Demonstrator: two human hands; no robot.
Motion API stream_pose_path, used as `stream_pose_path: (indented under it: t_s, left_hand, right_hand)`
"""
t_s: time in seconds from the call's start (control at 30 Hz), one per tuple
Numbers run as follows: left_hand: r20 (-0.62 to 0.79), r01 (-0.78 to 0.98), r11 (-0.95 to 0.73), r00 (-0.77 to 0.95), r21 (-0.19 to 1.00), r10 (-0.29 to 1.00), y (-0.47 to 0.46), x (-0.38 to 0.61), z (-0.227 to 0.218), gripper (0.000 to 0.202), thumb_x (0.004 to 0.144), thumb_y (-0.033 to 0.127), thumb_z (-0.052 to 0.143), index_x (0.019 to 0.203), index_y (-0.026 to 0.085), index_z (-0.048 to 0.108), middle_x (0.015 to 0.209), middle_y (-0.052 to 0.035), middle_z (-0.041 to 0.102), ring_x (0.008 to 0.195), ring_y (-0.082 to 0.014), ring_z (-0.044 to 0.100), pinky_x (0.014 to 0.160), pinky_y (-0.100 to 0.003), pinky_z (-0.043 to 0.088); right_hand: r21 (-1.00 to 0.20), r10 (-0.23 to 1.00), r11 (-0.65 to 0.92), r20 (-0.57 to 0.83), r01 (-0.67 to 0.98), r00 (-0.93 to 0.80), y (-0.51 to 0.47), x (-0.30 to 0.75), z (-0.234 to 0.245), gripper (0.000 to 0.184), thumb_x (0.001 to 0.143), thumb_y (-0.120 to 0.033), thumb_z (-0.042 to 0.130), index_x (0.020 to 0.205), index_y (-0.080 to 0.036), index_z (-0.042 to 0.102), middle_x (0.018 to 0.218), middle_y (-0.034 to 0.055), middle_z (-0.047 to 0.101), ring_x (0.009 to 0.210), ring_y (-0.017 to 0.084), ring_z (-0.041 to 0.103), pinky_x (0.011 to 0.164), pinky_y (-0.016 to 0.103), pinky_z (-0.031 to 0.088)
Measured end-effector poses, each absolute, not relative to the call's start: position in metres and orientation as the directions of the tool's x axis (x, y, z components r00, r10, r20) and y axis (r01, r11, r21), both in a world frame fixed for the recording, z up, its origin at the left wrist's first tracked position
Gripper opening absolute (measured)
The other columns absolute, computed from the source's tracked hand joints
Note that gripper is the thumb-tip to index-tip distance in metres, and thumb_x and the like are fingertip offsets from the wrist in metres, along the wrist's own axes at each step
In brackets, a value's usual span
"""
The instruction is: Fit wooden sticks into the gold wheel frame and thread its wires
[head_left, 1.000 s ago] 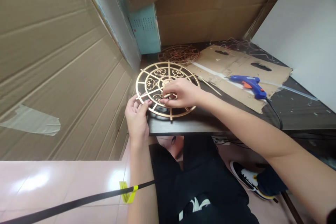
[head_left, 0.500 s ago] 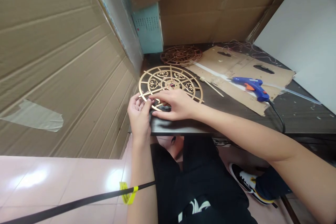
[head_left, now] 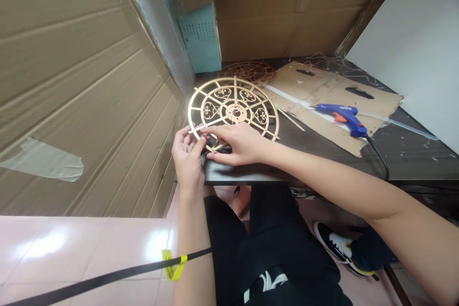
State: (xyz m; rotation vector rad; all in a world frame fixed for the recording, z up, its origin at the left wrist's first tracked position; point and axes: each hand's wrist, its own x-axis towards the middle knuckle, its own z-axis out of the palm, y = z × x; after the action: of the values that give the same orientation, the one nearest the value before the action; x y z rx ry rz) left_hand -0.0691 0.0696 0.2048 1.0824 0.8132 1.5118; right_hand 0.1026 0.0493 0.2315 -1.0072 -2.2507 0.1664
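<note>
A round openwork wooden disc point(head_left: 236, 114), pale with spokes and scroll cut-outs, is tilted up at its far edge over the dark table. At its near left rim my left hand point(head_left: 189, 150) is closed, thumb on top and fingers curled beneath. My right hand point(head_left: 244, 144) lies across the near part of the disc, its index finger reaching toward the left thumb and its own thumb at the lower rim. That hand hides some of the near spokes. Reddish thread-like lines show around the disc's hub.
Behind lies a second, dark reddish openwork disc point(head_left: 256, 71), partly covered. To the right, a blue glue gun point(head_left: 344, 117) rests on a cardboard sheet point(head_left: 322, 86), near a thin wooden stick point(head_left: 292, 119). A cardboard wall point(head_left: 89, 81) stands close on the left; a light-blue box point(head_left: 201, 40) is at the back.
The disc's far edge has risen, so it faces me more and covers more of the reddish disc behind. Both hands keep nearly the same places on it.
</note>
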Motion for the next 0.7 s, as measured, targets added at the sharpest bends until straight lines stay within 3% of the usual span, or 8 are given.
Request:
stream_pose_path:
  t_s: [0.2,0.43,0.7]
  left_hand:
    - [0.252,-0.303,-0.230,0.032,0.925,0.967,0.0662,-0.0691,0.2068,0.041,0.077,0.021,0.087,0.112,0.022,0.067,0.117,-0.0077,0.076,0.107,-0.0217,0.075,0.101,-0.036,0.059]
    - [0.266,-0.314,-0.246,0.022,0.917,0.964,0.0653,-0.0682,0.2077,0.039,0.076,0.019,0.087,0.110,0.022,0.068,0.118,-0.0086,0.078,0.109,-0.0220,0.075,0.098,-0.034,0.060]
    - [0.276,-0.285,-0.259,0.022,0.923,0.961,0.0659,-0.0672,0.2061,0.037,0.077,0.020,0.086,0.110,0.021,0.069,0.117,-0.0093,0.079,0.107,-0.0220,0.075,0.091,-0.032,0.061]
  right_hand:
    - [-0.338,0.727,0.671,0.479,0.660,-0.493,0.0477,0.1031,0.2346,0.063,0.099,-0.043,0.060,0.154,-0.014,0.052,0.095,0.0055,0.075,0.081,0.019,0.064,0.075,0.029,0.039]
    - [-0.300,0.717,0.674,0.483,0.675,-0.502,0.0472,0.1026,0.2360,0.058,0.099,-0.043,0.058,0.151,-0.016,0.057,0.102,0.0080,0.077,0.091,0.021,0.068,0.075,0.030,0.041]
    - [-0.273,0.714,0.674,0.478,0.686,-0.511,0.0480,0.1030,0.2354,0.057,0.099,-0.042,0.059,0.149,-0.016,0.058,0.103,0.0088,0.078,0.088,0.021,0.068,0.072,0.029,0.039]
